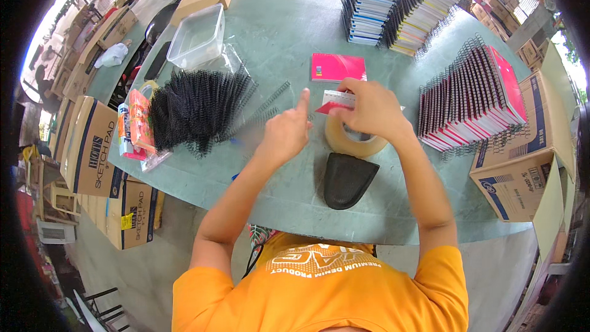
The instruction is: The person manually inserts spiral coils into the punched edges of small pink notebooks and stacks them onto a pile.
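At the far side of the tape roll (337,139), your right hand (373,108) pinches the punched pink notepad (337,99); it seems light and bendable, best held by unpunched edges. Your left hand (286,133) stretches its forefinger; whether its curled fingers grip something, I cannot tell.

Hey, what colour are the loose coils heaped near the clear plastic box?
The coils are black; the head view shows them best.
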`<state>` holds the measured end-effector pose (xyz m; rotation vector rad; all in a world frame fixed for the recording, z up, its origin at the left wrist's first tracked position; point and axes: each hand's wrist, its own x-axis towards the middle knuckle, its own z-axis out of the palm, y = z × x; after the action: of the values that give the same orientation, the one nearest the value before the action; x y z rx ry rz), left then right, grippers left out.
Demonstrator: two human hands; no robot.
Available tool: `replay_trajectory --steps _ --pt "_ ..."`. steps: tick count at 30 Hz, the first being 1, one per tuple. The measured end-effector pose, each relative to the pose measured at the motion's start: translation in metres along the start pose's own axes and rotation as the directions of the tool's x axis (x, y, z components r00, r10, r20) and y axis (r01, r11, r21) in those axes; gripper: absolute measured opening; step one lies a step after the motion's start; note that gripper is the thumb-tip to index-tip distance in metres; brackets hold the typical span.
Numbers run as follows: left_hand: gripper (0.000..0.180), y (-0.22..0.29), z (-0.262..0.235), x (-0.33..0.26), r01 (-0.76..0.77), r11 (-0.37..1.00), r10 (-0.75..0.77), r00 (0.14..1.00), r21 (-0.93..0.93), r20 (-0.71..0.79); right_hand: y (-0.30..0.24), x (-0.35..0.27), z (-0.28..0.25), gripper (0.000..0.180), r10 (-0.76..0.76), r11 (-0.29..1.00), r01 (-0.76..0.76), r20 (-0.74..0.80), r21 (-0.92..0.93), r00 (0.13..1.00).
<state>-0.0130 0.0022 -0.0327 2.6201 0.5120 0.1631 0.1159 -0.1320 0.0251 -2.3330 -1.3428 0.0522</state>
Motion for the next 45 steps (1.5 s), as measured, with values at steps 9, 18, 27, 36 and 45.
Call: replay_trajectory --steps 9,18,27,36,45 --pt "0.065 0.004 0.001 -0.01 -0.057 0.994 0.063 0.996 -0.091 0.064 -0.006 0.005 -0.035 0.022 0.015 0.989 -0.01 0.029 -0.145 0.999" --pt "0.07 0.012 0.008 -0.012 0.007 0.994 0.005 0.994 -0.111 0.106 0.012 -0.001 -0.001 0.026 0.038 0.999 -0.04 0.062 0.026 0.997" --pt "0.074 0.018 0.013 -0.009 -0.14 0.99 0.141 0.987 -0.01 0.08 0.008 0.003 0.007 0.029 -0.065 0.996 0.062 0.052 0.057 0.996" --pt "0.064 0.022 0.005 -0.008 -0.125 0.985 0.135 0.987 -0.121 0.081 0.004 0.0 0.006 0.023 -0.049 0.991 0.068 0.166 -0.112 0.985" --pt "0.022 0.03 -0.027 -0.012 -0.164 0.799 0.035 0.973 -0.579 -0.227 0.012 -0.004 0.007 0.022 -0.119 0.99 0.114 0.051 0.088 0.992"
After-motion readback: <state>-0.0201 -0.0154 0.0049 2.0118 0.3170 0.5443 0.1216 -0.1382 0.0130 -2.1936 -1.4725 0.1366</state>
